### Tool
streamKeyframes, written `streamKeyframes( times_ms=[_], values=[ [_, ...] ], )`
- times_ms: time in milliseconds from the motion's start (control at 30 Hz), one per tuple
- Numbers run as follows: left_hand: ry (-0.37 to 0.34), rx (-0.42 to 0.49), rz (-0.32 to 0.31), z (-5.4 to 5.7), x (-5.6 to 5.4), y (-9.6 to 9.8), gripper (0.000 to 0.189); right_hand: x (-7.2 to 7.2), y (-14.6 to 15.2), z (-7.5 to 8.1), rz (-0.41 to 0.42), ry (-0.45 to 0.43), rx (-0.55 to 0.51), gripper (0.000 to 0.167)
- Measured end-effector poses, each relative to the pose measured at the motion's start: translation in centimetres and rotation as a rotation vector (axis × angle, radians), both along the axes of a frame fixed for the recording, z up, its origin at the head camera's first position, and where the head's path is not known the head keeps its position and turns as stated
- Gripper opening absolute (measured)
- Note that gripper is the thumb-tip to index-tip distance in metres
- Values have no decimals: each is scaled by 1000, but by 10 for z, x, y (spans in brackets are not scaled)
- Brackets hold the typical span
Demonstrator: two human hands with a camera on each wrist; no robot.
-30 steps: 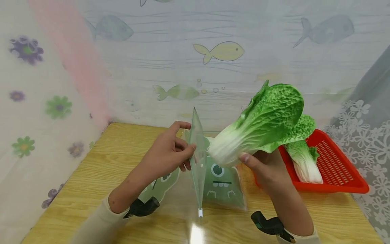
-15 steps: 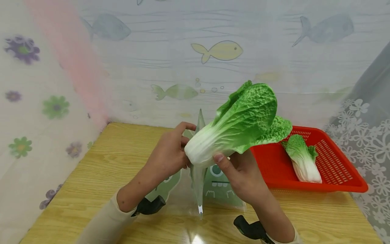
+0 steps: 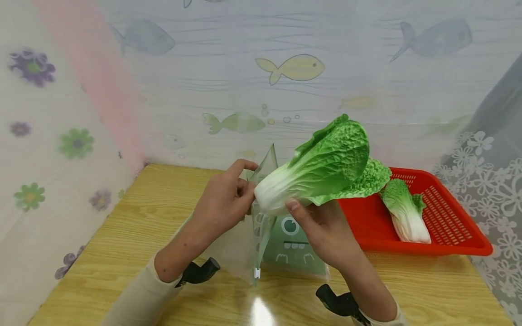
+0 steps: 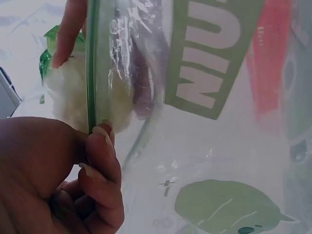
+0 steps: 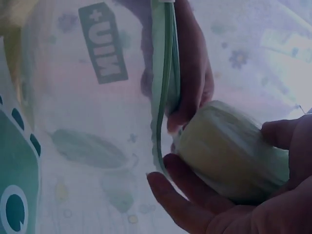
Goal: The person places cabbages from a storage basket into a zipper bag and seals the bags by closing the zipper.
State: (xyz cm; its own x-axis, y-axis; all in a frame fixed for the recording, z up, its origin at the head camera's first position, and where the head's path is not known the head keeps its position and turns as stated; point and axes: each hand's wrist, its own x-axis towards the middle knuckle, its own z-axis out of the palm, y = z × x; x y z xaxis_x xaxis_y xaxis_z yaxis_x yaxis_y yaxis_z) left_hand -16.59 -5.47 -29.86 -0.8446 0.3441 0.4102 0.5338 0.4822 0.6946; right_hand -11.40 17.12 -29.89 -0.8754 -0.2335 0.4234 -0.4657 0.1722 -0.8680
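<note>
A large napa cabbage [image 3: 322, 167], white at the stem and green at the leaves, is gripped by my right hand [image 3: 330, 231] from below. Its white base points left, right at the open mouth of a clear zip bag [image 3: 240, 244]. My left hand [image 3: 224, 199] pinches the bag's edge between thumb and fingers. In the left wrist view the green zip strip [image 4: 92, 63] runs up from the pinching fingertips, with the pale cabbage base [image 4: 68, 92] beside it. A white slider [image 3: 257, 273] sits at the strip's near end.
A red plastic basket [image 3: 412, 248] stands on the right of the wooden table [image 3: 171, 194], with a smaller napa cabbage [image 3: 408, 215] inside. A green bag with a one-eyed monster print [image 3: 295, 244] lies behind the clear bag. Patterned curtains [image 3: 195, 81] border the table.
My right hand has carried the large cabbage left, from beside the basket to the bag's mouth. The bag's mouth has tilted and spread, while my left hand keeps its pinch.
</note>
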Motion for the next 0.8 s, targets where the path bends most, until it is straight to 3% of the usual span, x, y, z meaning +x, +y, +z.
streamKeyframes(
  times_ms=[267, 533, 667, 800],
  values=[
    [127, 8, 109, 2, 3, -5, 28, -5, 4, -2, -157, -14, 183, 43],
    [89, 121, 24, 0, 5, 1, 25, -6, 2, -5, -213, -17, 284, 33],
    [38, 161, 1, -1, 5, 5, 21, -5, -1, -8, -207, -3, 271, 48],
    [27, 157, 32, -1, 5, 3, 19, -4, -1, -10, -218, -1, 297, 74]
  ],
)
